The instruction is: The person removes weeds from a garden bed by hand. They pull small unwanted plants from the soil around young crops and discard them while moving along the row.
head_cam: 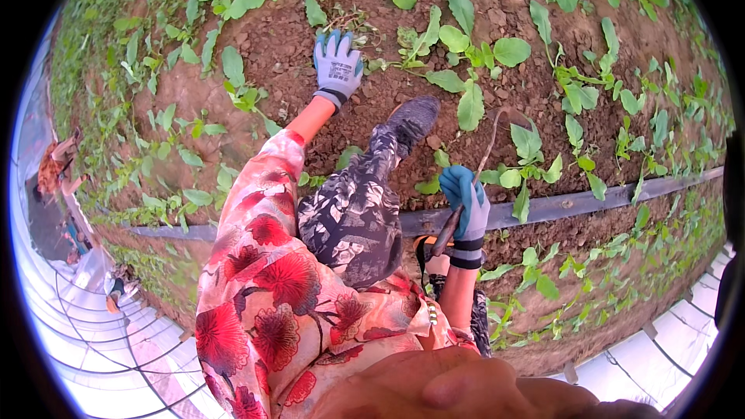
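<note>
My left hand [338, 67], in a grey and blue coated work glove, rests palm down on the brown soil [279, 70]. Its fingertips reach a small heap of pulled, wilted weeds [352, 20], and whether they grip any is hidden. In a matching glove, my right hand [465, 201] is closed around the wooden handle of a hand hoe [488, 145]. The hoe's thin, bent neck runs away from me to a blade [515, 119] low at the soil, beside a leafy green seedling [527, 142]. More broad-leaved seedlings [465, 64] grow between my hands.
My shoe [413, 119] stands on the soil between the hands. A flat black strip [547, 207] crosses the bed near my right hand. Young plants [139, 70] fill both sides. Another person [58, 163] is at far left, near the greenhouse's plastic-film wall [116, 355].
</note>
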`<state>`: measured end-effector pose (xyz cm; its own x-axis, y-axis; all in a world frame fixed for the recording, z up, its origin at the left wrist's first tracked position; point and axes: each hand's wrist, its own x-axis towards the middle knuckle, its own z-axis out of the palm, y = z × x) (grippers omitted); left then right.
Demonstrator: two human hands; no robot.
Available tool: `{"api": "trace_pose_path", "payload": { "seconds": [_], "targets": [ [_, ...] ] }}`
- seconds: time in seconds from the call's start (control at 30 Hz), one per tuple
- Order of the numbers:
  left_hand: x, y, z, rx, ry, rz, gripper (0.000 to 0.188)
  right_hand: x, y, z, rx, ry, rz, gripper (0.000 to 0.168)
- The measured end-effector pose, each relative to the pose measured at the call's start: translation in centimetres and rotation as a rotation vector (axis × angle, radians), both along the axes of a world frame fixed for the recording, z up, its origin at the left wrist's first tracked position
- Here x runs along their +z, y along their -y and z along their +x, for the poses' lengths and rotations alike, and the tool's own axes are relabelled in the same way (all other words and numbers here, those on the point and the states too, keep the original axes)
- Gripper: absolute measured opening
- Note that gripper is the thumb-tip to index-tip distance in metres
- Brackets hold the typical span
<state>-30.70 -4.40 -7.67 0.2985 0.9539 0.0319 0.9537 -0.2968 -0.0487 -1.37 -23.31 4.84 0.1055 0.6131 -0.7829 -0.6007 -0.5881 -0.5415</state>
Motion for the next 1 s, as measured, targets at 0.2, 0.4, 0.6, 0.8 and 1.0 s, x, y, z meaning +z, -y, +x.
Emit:
{"api": "trace_pose_path", "payload": {
  "seconds": [0.2,0.4,0.6,0.8,1.0],
  "targets": [
    [2.2,-3.2,2.2,0.004,0.168,0.140,0.041,-0.2,0.1,0.1,0.033,-0.002,0.020,0.036],
    [-0.2,-5.6,0.9,0.073,-0.055,-0.113,0.065,0.1,-0.3,0.0,0.073,0.026,-0.001,0.037],
    [1.4,0.8,-0.2,-0.013,-0.057,-0.329,0.057,-0.3,0.1,0.2,0.031,0.001,0.030,0.033],
    [0.7,0.4,-3.5,0.189,-0.009,-0.386,0.050,-0.2,0.1,0.0,0.049,0.023,0.029,0.033],
    [2.5,-4.4,0.1,0.235,-0.004,-0.402,0.068,0.0,0.3,0.3,0.009,0.013,0.057,0.033]
  ]
}}
